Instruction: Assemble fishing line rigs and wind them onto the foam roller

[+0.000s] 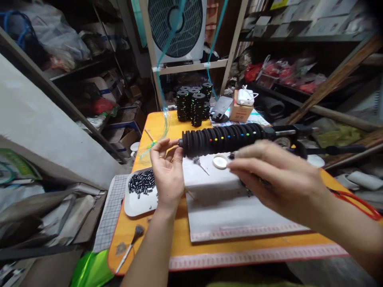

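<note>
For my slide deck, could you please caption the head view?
Left hand at the tip of a black ribbed roller, right hand hovering beside it over an orange table.

Orange table (143,239). White tray (136,205) at left edge holds small black cylinders (142,183). Brush (130,247) lies near front-left corner. White cap (220,161) on a white block (209,179). Stacks of black discs (193,103) at far edge; cardboard box (241,111) to their right, white charger (245,95) on top. Fan (176,28) behind, on a shelf.
</note>
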`<action>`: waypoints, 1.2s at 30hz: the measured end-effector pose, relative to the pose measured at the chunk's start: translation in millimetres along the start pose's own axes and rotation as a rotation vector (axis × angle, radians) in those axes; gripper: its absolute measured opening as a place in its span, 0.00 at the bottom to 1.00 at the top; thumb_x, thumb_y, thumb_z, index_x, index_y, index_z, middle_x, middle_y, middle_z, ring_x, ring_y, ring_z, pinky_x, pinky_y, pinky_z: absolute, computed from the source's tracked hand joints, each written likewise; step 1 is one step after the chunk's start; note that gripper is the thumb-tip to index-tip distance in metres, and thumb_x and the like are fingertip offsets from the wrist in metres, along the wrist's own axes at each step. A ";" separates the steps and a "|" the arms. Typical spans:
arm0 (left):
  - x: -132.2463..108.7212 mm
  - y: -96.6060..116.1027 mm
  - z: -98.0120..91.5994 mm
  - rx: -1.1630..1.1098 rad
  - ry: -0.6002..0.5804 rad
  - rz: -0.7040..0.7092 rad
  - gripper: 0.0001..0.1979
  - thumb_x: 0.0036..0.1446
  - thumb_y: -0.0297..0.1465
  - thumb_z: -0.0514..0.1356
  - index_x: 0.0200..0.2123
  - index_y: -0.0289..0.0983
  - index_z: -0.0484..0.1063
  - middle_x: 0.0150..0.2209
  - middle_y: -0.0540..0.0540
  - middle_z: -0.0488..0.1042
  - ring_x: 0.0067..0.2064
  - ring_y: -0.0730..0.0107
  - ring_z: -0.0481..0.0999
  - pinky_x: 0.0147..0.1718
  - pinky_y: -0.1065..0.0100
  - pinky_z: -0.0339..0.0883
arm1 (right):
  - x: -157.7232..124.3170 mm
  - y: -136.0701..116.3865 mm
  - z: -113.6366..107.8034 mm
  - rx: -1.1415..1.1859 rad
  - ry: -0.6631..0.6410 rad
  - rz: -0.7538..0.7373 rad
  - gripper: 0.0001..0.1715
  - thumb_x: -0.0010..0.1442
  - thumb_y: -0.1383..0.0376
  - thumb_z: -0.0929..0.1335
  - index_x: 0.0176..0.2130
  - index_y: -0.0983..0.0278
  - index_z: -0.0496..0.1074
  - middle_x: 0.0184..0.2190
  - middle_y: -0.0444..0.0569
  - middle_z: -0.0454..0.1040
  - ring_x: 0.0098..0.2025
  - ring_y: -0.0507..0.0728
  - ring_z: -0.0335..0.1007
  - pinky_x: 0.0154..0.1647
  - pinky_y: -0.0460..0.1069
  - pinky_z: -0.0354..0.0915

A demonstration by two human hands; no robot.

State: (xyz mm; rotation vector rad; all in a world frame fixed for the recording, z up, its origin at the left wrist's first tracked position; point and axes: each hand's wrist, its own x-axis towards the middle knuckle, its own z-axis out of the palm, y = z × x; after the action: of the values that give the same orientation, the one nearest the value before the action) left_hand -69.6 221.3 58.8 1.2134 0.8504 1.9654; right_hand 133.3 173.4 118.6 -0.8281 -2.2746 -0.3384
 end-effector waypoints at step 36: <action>-1.6 4.2 2.4 0.000 0.003 -0.001 0.15 0.59 0.36 0.66 0.46 0.40 0.66 0.45 0.46 0.75 0.45 0.74 0.78 0.47 0.71 0.73 | 57.2 -0.8 29.1 -0.010 0.278 0.075 0.03 0.61 0.74 0.69 0.36 0.69 0.75 0.35 0.55 0.78 0.38 0.55 0.75 0.41 0.48 0.70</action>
State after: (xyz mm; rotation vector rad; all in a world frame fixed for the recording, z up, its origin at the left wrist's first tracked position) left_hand -67.7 218.1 62.3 1.2102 0.8524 1.9669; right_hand 85.6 212.6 136.2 -0.8145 -1.9815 -0.4039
